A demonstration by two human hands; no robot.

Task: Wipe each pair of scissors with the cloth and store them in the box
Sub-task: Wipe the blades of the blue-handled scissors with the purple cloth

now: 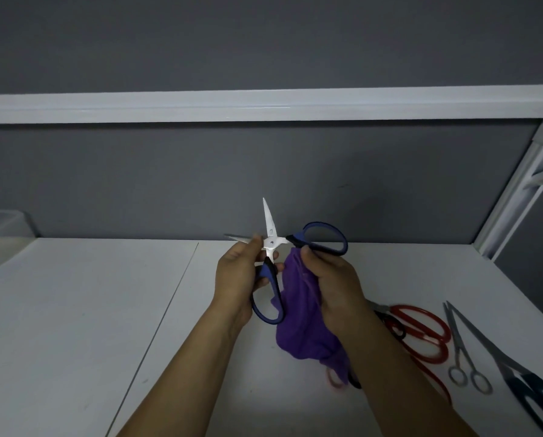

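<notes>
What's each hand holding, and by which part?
Left hand grips the blue scissors by the lower handle, near the pivot. Right hand holds the cloth, pinched against the other handle's neck.

Both forearms are reaching forward side by side. The left hand (240,274) is gripping blue-handled scissors (270,243); the right hand (331,280) is clutching a purple cloth (305,326).

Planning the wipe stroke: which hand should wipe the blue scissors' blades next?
Right, probably. The right hand grips the purple cloth beside the open blue scissors, while the left hand holds them near the pivot.
</notes>
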